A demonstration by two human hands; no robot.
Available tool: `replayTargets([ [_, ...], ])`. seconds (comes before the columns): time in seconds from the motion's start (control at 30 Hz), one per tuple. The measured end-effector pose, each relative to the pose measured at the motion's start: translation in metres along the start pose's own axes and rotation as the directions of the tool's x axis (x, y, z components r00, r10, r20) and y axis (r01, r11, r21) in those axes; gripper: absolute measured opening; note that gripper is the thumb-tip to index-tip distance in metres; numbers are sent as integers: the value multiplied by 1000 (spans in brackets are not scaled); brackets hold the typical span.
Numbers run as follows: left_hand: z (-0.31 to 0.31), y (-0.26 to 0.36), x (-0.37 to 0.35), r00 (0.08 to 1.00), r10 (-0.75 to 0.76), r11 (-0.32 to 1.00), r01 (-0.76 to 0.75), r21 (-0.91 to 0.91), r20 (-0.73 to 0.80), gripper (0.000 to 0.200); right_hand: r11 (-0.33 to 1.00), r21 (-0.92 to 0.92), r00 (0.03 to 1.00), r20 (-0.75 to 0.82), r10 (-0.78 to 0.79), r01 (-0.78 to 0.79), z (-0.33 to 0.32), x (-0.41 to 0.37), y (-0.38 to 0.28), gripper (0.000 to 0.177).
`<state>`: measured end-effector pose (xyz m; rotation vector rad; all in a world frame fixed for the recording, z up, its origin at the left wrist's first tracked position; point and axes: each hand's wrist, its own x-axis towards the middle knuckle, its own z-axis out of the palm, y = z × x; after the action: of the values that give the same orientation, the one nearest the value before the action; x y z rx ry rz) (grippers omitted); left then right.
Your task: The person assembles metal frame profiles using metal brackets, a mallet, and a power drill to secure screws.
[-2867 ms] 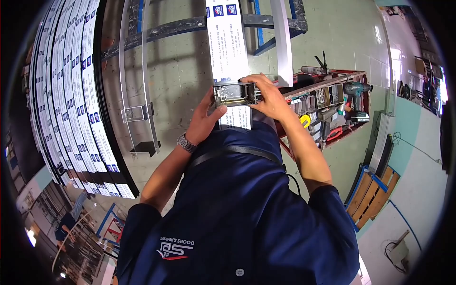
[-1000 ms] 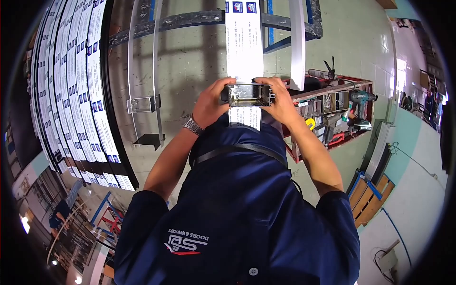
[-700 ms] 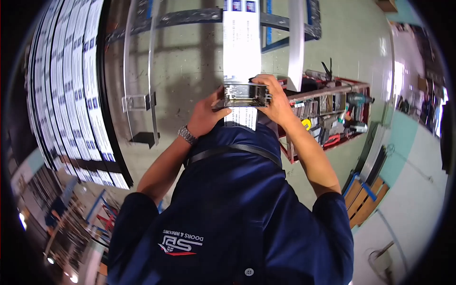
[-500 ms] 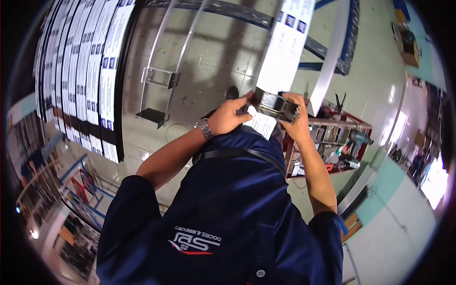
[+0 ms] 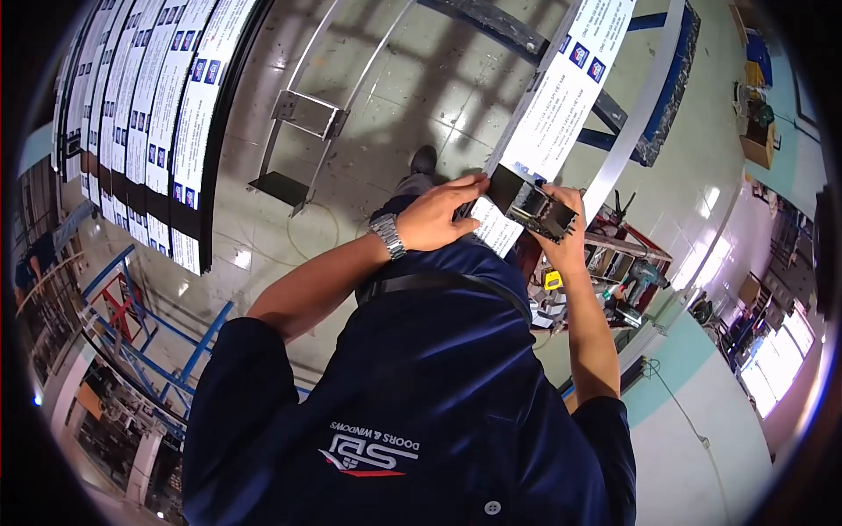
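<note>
Two bare hands met at chest height, just above the dark blue work shirt (image 5: 421,377) with its white logo. The left hand (image 5: 434,219), with a metal wristwatch (image 5: 387,237) on its wrist, was pressed to the left side of the cut end of a long aluminium profile (image 5: 531,203). Its fingers were closed on the edge, where the white printed film hung loose. The right hand (image 5: 568,248) came from under and behind the same end, and its fingers were curled around the dark hollow section, so both hands were grasping this one piece. The profile's near end was directly in front of the chest. From there it ran away up and to the right, tilted, resting on a dark stand further off.

Below the hands one dark shoe (image 5: 424,160) stood on the grey tiled floor. Just beside the right forearm was a red tool cart (image 5: 645,250), with a yellow tape measure (image 5: 553,280) and a cordless drill (image 5: 636,279) on it. A second, plain white profile (image 5: 645,105) lay near the first one, roughly parallel.

Further left, a thin metal frame (image 5: 303,114) rested on the floor. Beyond it many wrapped profiles (image 5: 167,131) were stacked side by side on a rack. Blue steel racks (image 5: 149,324) stood at the left edge of the hall.
</note>
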<state>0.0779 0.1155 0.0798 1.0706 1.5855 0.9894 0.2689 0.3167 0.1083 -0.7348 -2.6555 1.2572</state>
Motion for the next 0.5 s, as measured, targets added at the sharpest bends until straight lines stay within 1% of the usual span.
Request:
replayTargets([
  [0.03, 0, -1, 1, 998, 51, 995, -48, 86, -28, 67, 1000, -4, 1000, -4, 5, -5, -1, -1, -2, 65],
  [0.1, -3, 0, 3, 999, 45, 996, -43, 73, -24, 65, 996, -81, 999, 23, -27, 29, -3, 1, -4, 64],
  [0.17, -6, 3, 3, 1000, 0, 1000, 0, -14, 7, 63, 994, -105, 999, 25, -31, 34, -3, 2, -7, 62],
  [0.2, -8, 5, 3, 1000, 3, 1000, -3, -16, 11, 63, 996, -84, 1000, 13, -22, 23, -2, 2, -6, 62],
  [0.23, -10, 9, 3, 997, -66, 986, 70, -153, 29, 62, 998, -63, 1000, 2, -11, 12, -1, 2, -6, 62],
  [0.27, -10, 11, 4, 989, -133, 947, 144, -286, 57, 61, 994, -99, 999, -7, -51, 50, 1, 2, -6, 60],
  [0.3, -8, 8, 4, 989, -133, 947, 146, -285, 63, 61, 994, -98, 999, -9, -46, 45, 2, 2, -5, 60],
  [0.37, -4, -4, 6, 994, -96, 923, 107, -370, 48, 64, 993, -92, 997, -24, -70, 67, 6, 1, 0, 59],
  [0.4, -5, -5, 7, 996, -76, 939, 87, -333, 46, 65, 993, -100, 997, -29, -67, 64, 6, 2, 0, 59],
  [0.43, -4, -4, 4, 995, -81, 939, 96, -332, 57, 65, 994, -94, 998, -32, -56, 53, 7, -2, -3, 59],
  [0.5, -7, -1, 7, 992, -105, 921, 124, -368, 73, 62, 995, 41, 995, -37, 88, -86, 5, -1, -7, 52],
])
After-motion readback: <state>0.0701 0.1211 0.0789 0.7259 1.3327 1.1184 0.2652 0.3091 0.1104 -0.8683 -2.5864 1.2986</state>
